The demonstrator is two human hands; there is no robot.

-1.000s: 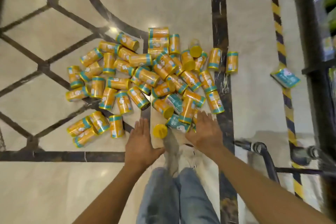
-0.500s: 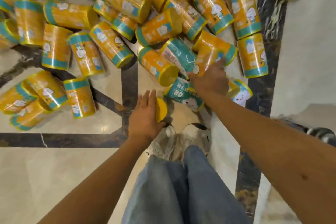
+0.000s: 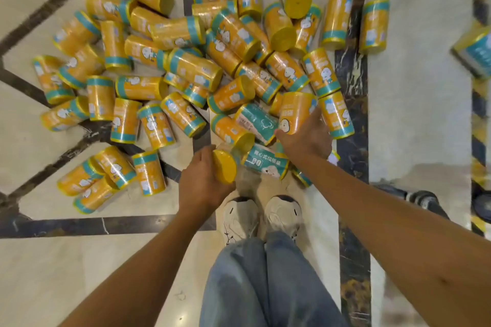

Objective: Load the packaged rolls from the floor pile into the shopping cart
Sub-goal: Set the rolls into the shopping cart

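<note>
Polished cream marble floor point(image 3: 414, 119), crossed by dark inlay bands point(image 3: 350, 156), lies under a loose pile point(image 3: 186, 66) of yellow-and-teal packaged rolls, most on their sides and several stacked on one another. A person stands at the pile's near edge, bent over it with both bare arms reaching down. The left hand point(image 3: 202, 183) is clamped on a roll point(image 3: 225, 170) at the front of the pile, fingers curled round its side, its plain yellow end turned toward the camera. The right hand point(image 3: 308, 141) grips the lower end of a second roll point(image 3: 297, 111), thumb on one side and fingers on the other, with the roll standing tilted among its neighbours. Between the two hands a teal pack point(image 3: 265, 164) lies flat, just in front of white shoes point(image 3: 240, 218) and blue jeans point(image 3: 265, 279). A yellow-and-black stripe point(image 3: 478, 103) runs along the right edge, where a stray pack point(image 3: 475, 53) sits apart from the pile.
</note>
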